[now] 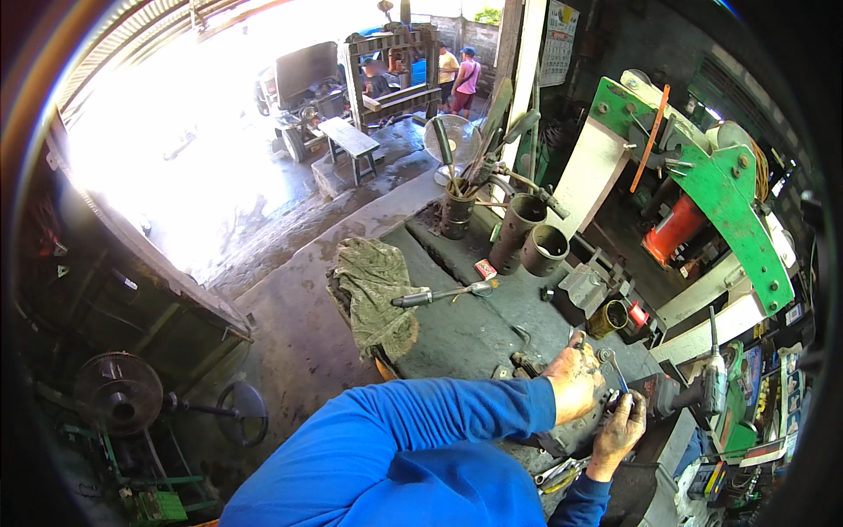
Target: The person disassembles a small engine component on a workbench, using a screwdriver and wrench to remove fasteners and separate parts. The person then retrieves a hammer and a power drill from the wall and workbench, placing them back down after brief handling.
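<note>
Both my hands are close together over the right part of a dark metal workbench (pixel 465 325). My right hand (pixel 618 437) pinches the lower end of a slim ring-ended wrench (pixel 610 358), whose ring points away from me. Just left of it, my left hand (pixel 575 384) is closed, fingers curled, around something dark that I cannot make out. Small dark metal parts (pixel 527 362) lie beside the left hand. Several wrenches (pixel 562 474) rest below my hands, near the right sleeve.
Tall metal cans (pixel 518 233) with tools stand at the bench's far side. A stained cloth (pixel 373 294) hangs over its left edge, beside a grey-handled tool (pixel 443 294). A green press frame (pixel 720 189) rises at right. People (pixel 465 83) stand outside by a vehicle.
</note>
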`<state>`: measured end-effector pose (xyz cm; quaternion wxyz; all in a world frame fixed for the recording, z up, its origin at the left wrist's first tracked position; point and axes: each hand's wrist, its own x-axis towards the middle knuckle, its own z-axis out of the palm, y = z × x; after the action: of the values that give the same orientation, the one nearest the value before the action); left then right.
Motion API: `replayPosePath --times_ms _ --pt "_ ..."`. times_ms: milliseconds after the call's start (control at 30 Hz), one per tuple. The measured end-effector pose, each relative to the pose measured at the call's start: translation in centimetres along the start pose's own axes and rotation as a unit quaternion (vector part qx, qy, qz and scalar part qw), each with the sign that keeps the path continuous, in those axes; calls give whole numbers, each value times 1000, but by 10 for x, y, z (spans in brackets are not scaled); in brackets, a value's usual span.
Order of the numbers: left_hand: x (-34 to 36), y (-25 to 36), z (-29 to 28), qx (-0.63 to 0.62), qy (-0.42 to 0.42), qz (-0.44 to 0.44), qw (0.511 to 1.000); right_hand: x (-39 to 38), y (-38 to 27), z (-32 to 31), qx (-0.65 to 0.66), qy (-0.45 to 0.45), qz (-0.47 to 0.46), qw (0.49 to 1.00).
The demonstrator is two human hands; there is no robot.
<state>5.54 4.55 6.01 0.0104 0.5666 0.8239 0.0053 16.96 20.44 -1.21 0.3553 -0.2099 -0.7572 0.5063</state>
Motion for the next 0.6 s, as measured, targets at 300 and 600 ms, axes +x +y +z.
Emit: replayPosePath --times_ms 300,600 --pt "0 2 9 -18 44 -1 999 -1 -3 2 15 -1 -10 1000" --pt "-2 7 16 -14 61 -1 998 -3 -5 1 32 -1 6 999"
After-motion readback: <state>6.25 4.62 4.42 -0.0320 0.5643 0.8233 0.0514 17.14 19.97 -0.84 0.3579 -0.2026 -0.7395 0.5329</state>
